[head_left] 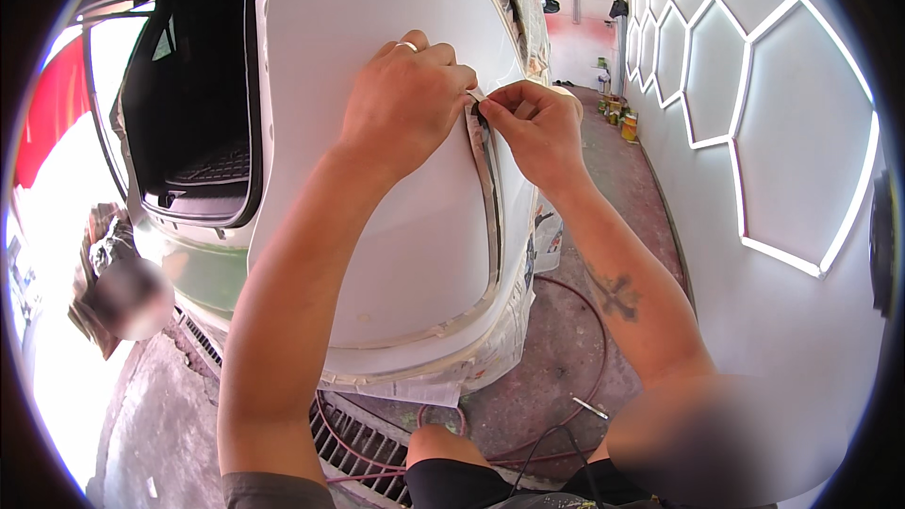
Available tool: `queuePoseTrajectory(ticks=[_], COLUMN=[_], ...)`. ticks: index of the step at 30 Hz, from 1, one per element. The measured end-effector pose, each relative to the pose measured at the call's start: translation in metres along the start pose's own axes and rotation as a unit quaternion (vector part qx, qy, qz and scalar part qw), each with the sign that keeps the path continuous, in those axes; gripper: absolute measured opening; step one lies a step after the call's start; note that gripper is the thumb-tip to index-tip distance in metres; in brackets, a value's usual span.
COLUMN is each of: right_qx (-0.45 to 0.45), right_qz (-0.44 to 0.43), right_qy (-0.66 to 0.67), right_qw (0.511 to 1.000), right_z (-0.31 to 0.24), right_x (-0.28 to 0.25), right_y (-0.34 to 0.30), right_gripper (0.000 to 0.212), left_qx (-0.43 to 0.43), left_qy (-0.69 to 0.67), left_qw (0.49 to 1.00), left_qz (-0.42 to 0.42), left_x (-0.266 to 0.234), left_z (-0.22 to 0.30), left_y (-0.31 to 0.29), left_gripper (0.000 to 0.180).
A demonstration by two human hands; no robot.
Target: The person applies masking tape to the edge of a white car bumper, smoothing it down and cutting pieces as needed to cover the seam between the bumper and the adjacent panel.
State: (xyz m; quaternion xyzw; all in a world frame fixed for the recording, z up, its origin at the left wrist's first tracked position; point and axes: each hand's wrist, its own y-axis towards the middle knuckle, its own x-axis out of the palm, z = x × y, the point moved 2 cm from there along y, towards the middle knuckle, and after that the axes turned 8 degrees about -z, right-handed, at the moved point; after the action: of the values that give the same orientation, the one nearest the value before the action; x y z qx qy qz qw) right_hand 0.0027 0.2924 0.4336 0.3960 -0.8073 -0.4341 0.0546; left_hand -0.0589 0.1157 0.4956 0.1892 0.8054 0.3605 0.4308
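Note:
A white car body panel point(405, 236) fills the middle of the view. Pale masking tape point(488, 170) runs along its right edge beside a dark gap. My left hand point(407, 99), a ring on one finger, is closed over the upper part of this edge and pinches the tape. Just right of it, the thumb and forefinger of my right hand point(539, 127) are pressed together on the tape at nearly the same spot. The fingertips partly hide the short piece between them.
Newspaper masking point(396, 385) hangs under the car's lower edge. A reddish hose point(603, 330) curls over the floor near a drain grate point(363, 448). Paint cans point(627, 127) stand by the right wall with hexagonal lights point(745, 132). Another person point(104, 245) is low at left.

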Motion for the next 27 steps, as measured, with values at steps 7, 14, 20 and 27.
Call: queuePoseTrajectory(ticks=[7, 14, 20, 27], right_qx=[0.053, -0.05, -0.103, -0.116], right_qz=[0.003, 0.019, 0.037, 0.064], right_qy=[-0.01, 0.033, -0.037, -0.1], right_qw=[0.999, 0.998, 0.993, 0.986], right_z=[-0.011, 0.016, 0.0, -0.01], right_x=[0.001, 0.006, 0.001, 0.007], right_y=[-0.006, -0.011, -0.008, -0.011], right_gripper=[0.022, 0.026, 0.021, 0.014], left_qx=[0.035, 0.018, 0.008, -0.014], left_qy=[0.064, 0.056, 0.056, 0.01], left_qw=[0.997, 0.996, 0.996, 0.997], left_qz=[0.023, 0.074, 0.07, 0.07], left_x=[0.009, 0.02, 0.02, 0.016], left_z=[0.002, 0.007, 0.007, 0.006], left_y=[0.003, -0.002, -0.002, -0.007], left_gripper=[0.007, 0.011, 0.006, 0.009])
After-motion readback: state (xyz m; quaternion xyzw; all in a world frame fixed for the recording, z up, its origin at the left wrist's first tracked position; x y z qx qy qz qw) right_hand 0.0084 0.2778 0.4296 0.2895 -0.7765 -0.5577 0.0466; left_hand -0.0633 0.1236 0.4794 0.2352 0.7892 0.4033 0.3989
